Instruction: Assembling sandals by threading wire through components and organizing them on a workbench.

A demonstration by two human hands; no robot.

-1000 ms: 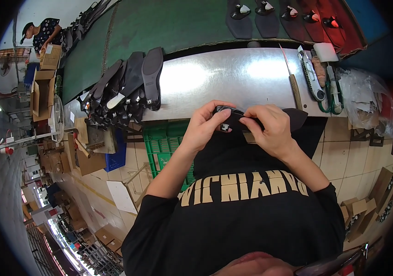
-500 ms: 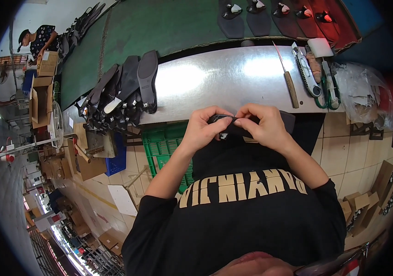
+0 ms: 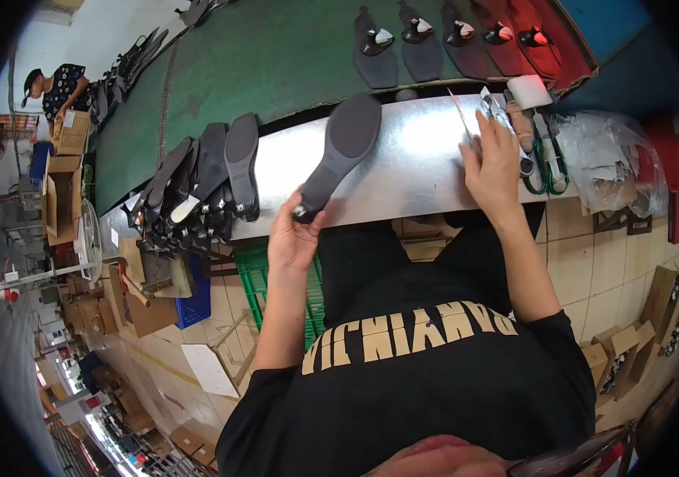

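By its narrow end, my left hand [image 3: 292, 246] grips a black sandal [image 3: 345, 147], its dark sole turned up over the metal worktable [image 3: 419, 179]. Thumb and fingers close on that end near a small shiny piece. My right hand [image 3: 494, 171] is over the right part of the table, fingers stretched and apart. It covers the handle of an awl [image 3: 458, 113], whose thin reddish shaft shows beyond the fingers. Close to it lie a utility knife [image 3: 527, 165] and green-handled scissors [image 3: 558, 181]. On the left, several black sandals [image 3: 196, 191] are heaped, one lying sole up [image 3: 241, 163].
Behind the table runs a green conveyor belt [image 3: 276, 60] with a row of sandals [image 3: 375, 60]. A white roll [image 3: 530, 93] and a clear plastic bag [image 3: 613, 155] sit at the right. Below are a green crate [image 3: 252, 278] and cartons. Another person [image 3: 65, 89] stands far left.
Both hands were together at the sandal near my body. Now the left holds it up, further out and to the left. My right hand has let go and moved out over the awl.
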